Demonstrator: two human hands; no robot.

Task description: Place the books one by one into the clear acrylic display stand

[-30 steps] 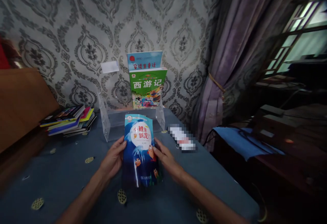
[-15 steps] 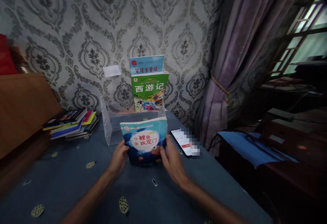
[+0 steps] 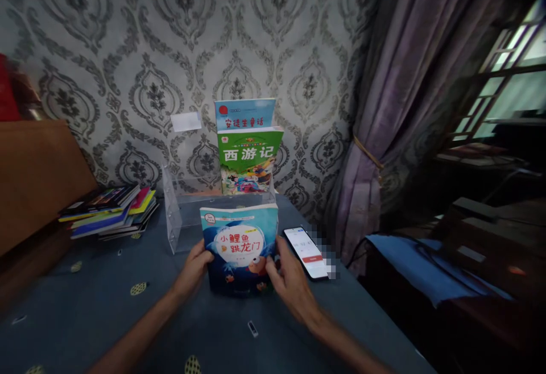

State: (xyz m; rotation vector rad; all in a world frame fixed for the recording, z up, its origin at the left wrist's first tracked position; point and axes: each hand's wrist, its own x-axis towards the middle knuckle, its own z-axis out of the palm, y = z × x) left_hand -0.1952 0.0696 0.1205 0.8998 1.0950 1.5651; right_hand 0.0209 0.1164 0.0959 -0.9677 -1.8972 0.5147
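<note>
A blue picture book with a white oval title patch stands nearly upright in front of me, its cover facing me. My left hand grips its left edge, thumb on the cover. On the right edge, my right hand holds it the same way; the fingers behind the book are hidden. Just beyond is a clear acrylic book rack. In its back tiers stand a green book and, behind that, a light blue book, both on the right side.
A stack of books lies on the dark tablecloth at the left, near a brown box. A lit smartphone lies right of the rack. A white label sits at the rack's top left. A purple curtain hangs at the right.
The view has tilted slightly, so the rack and books sit lower in the picture. Both hands still hold the blue book, which now shows its cover a little more squarely.
</note>
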